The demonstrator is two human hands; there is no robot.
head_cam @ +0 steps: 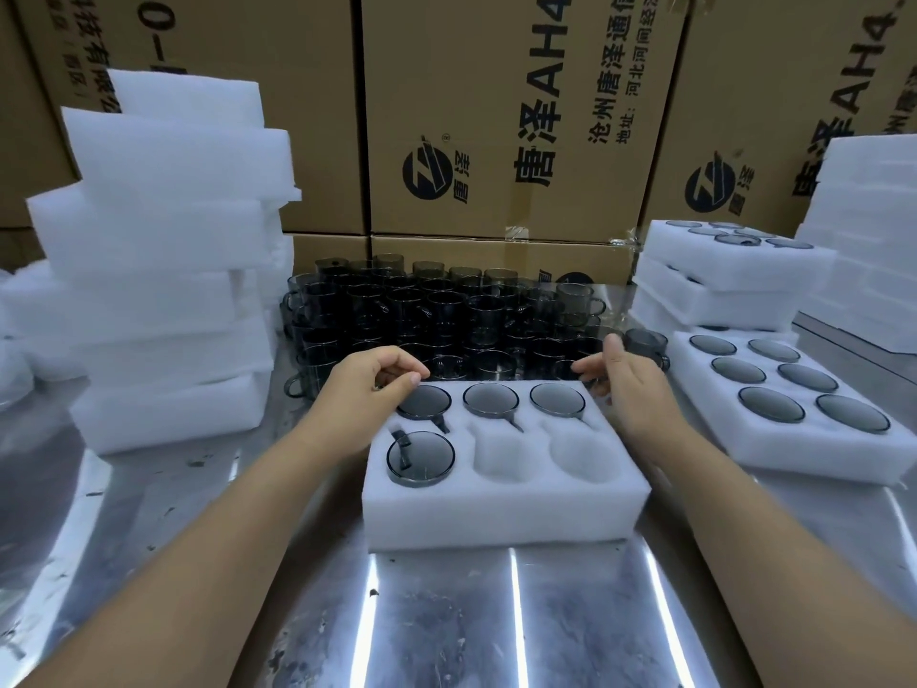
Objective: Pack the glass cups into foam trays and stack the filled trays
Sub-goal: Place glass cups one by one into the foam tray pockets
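Foam tray (496,513) has four pockets filled; your left hand (367,384) hangs loosely curled, empty, over the far-left cup (426,404); your right hand (630,389) reaches the loose cups (446,310), grip unclear

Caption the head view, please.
Left hand and right hand at far edge of foam tray; four glass cups seated, two pockets empty.

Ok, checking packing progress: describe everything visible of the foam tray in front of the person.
The foam tray is a white block flat on the table, with six round pockets. Four hold dark glass cups; the front middle and right pockets are empty. The left hand and right hand are at its back corners, contact unclear.
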